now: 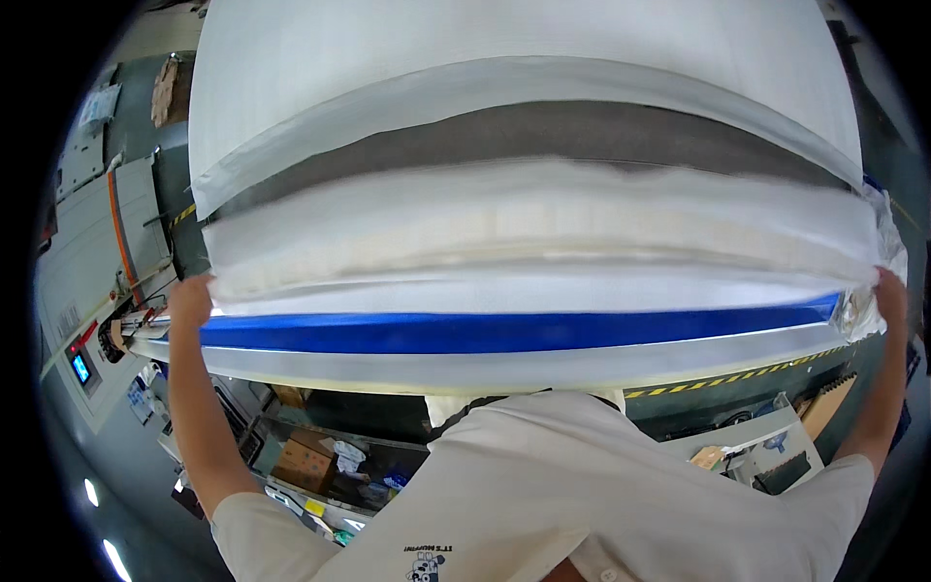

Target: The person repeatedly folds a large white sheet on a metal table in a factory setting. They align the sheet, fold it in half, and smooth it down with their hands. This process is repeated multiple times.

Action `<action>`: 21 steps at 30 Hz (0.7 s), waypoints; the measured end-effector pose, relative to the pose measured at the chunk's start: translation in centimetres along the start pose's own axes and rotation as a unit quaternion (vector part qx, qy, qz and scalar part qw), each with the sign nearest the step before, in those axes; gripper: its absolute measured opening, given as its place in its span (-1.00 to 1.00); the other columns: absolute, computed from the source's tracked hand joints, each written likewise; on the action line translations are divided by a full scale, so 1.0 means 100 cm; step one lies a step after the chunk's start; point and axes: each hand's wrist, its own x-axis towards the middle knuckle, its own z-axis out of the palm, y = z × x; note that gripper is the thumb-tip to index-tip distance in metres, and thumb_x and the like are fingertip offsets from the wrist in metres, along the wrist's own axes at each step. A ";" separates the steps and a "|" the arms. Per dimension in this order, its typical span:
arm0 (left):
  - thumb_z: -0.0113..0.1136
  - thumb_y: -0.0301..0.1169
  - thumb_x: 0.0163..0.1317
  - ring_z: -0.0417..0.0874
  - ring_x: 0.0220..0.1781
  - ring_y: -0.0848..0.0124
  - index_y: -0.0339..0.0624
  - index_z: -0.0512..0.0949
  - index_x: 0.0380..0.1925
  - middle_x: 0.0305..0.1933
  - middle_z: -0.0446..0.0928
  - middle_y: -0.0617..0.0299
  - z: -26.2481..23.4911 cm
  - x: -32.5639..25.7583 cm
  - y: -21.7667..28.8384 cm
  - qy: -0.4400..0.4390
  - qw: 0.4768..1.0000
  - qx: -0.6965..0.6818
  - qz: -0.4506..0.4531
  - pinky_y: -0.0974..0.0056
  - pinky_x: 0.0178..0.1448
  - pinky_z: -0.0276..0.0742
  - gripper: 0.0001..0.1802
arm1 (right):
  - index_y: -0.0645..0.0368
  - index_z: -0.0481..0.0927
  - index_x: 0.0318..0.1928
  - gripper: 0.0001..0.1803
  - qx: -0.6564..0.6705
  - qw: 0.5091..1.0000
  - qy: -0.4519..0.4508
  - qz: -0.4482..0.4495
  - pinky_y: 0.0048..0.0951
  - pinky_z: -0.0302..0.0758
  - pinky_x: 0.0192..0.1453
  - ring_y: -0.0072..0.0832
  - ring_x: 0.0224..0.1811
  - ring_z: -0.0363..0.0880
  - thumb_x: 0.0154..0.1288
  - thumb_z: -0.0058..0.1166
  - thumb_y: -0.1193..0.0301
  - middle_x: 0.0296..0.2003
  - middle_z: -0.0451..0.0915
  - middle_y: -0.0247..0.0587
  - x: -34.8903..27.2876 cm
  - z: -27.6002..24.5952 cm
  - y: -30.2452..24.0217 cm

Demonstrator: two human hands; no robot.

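My arms are spread wide across a long table. A wide white sheet [543, 218], smeared by motion along its edges, stretches between my hands. It looks like cloth or film; I cannot tell which. My left hand [191, 299] is closed at its left end, and my right hand [889, 293] grips the opposite end, fingers partly hidden. Beneath the sheet's near side runs a blue strip [504, 333]. Beyond it lie a dark grey band [543, 131] and a large white layer [524, 34] with a paler grey border. Crumpled clear plastic [858, 315] hangs beside my right hand.
The table's pale front edge [524, 369] passes close to my body. At left stands a machine cabinet with a small lit screen [81, 368] and an orange tube [121, 223]. Below are a cardboard box [304, 461] and shelves. Yellow-black tape [718, 380] marks the floor.
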 end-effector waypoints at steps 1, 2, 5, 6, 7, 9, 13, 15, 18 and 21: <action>0.07 -0.49 -0.01 0.60 -0.11 0.15 0.02 0.60 -0.17 -0.16 0.60 0.15 0.029 -0.007 0.003 -0.028 0.999 0.015 0.018 0.07 0.04 0.45 -0.65 | 0.14 0.51 -0.02 -0.59 -0.019 0.998 0.001 -0.059 -0.17 0.41 0.03 -0.07 -0.06 0.48 0.02 -0.02 0.53 -0.17 0.54 0.03 -0.008 0.007 -0.002; 0.08 -0.48 -0.03 0.61 -0.10 0.18 0.03 0.61 -0.18 -0.17 0.61 0.17 0.052 -0.018 0.007 -0.041 0.998 0.024 0.040 0.07 0.04 0.44 -0.65 | 0.15 0.54 -0.08 -0.62 -0.013 0.998 -0.042 -0.050 -0.18 0.41 0.01 -0.12 -0.10 0.49 0.00 -0.01 0.53 -0.20 0.55 -0.02 -0.014 0.014 -0.020; 0.10 -0.45 -0.05 0.61 -0.08 0.24 0.04 0.61 -0.20 -0.18 0.61 0.22 0.061 -0.040 0.037 -0.142 0.980 0.093 0.105 0.09 0.06 0.43 -0.66 | 0.07 0.58 -0.14 -0.67 -0.018 0.990 -0.140 -0.007 -0.19 0.44 -0.03 -0.18 -0.15 0.52 0.00 0.03 0.47 -0.28 0.58 -0.10 -0.037 0.025 -0.064; 0.11 -0.44 -0.04 0.61 -0.08 0.24 0.01 0.63 -0.26 -0.18 0.62 0.20 0.070 -0.048 0.042 -0.124 0.980 0.099 0.119 0.09 0.02 0.47 -0.71 | 0.08 0.59 -0.17 -0.70 -0.037 0.989 -0.138 -0.024 -0.20 0.44 -0.03 -0.18 -0.17 0.53 0.01 0.04 0.46 -0.29 0.59 -0.11 -0.045 0.034 -0.067; 0.11 -0.44 -0.03 0.61 -0.06 0.21 -0.03 0.63 -0.27 -0.16 0.61 0.17 0.076 -0.046 0.049 -0.177 0.972 0.105 0.112 0.09 0.01 0.49 -0.73 | 0.08 0.59 -0.20 -0.73 -0.055 0.988 -0.136 -0.040 -0.21 0.45 -0.04 -0.18 -0.18 0.54 0.02 0.04 0.45 -0.31 0.59 -0.12 -0.053 0.043 -0.072; 0.12 -0.45 -0.02 0.59 -0.01 0.16 -0.12 0.63 -0.30 -0.11 0.59 0.10 0.076 -0.045 0.068 -0.287 0.946 0.119 0.096 0.08 -0.02 0.52 -0.76 | 0.08 0.60 -0.26 -0.79 -0.081 0.981 -0.169 -0.054 -0.22 0.46 -0.05 -0.18 -0.21 0.55 0.04 0.03 0.42 -0.34 0.59 -0.13 -0.061 0.057 -0.082; 0.10 -0.42 0.05 0.61 -0.03 0.19 -0.08 0.66 -0.31 -0.10 0.61 0.13 0.102 -0.040 0.077 -0.291 0.942 0.131 0.101 0.15 -0.05 0.54 -0.79 | 0.08 0.61 -0.39 -0.88 -0.110 0.966 -0.225 -0.063 -0.17 0.49 -0.12 -0.19 -0.26 0.56 0.09 -0.01 0.43 -0.38 0.59 -0.16 -0.069 0.082 -0.096; 0.13 -0.38 0.06 0.60 -0.02 0.18 -0.12 0.64 -0.24 -0.08 0.60 0.11 0.105 -0.037 0.084 -0.309 0.939 0.121 0.089 0.07 -0.07 0.54 -0.76 | 0.10 0.60 -0.42 -0.87 -0.112 0.974 -0.182 -0.081 -0.15 0.49 -0.15 -0.18 -0.28 0.56 0.11 -0.03 0.44 -0.41 0.58 -0.14 -0.072 0.097 -0.107; 0.06 -0.36 0.10 0.62 -0.06 0.18 -0.12 0.63 -0.26 -0.11 0.60 0.09 0.132 -0.027 0.086 -0.281 0.951 0.105 0.077 0.03 -0.07 0.55 -0.76 | 0.19 0.59 -0.41 -0.81 -0.162 0.948 -0.257 -0.094 -0.14 0.42 -0.06 -0.17 -0.19 0.52 0.18 -0.11 0.44 -0.38 0.56 -0.08 -0.076 0.131 -0.076; 0.00 -0.32 0.18 0.61 -0.01 0.18 -0.09 0.63 -0.22 -0.08 0.60 0.08 0.164 -0.021 0.062 -0.210 0.973 0.074 -0.062 0.05 -0.03 0.51 -0.73 | 0.17 0.54 -0.43 -0.84 -0.101 0.982 -0.147 -0.061 -0.13 0.38 -0.04 -0.14 -0.23 0.48 0.18 -0.12 0.45 -0.40 0.51 -0.08 -0.082 0.161 -0.054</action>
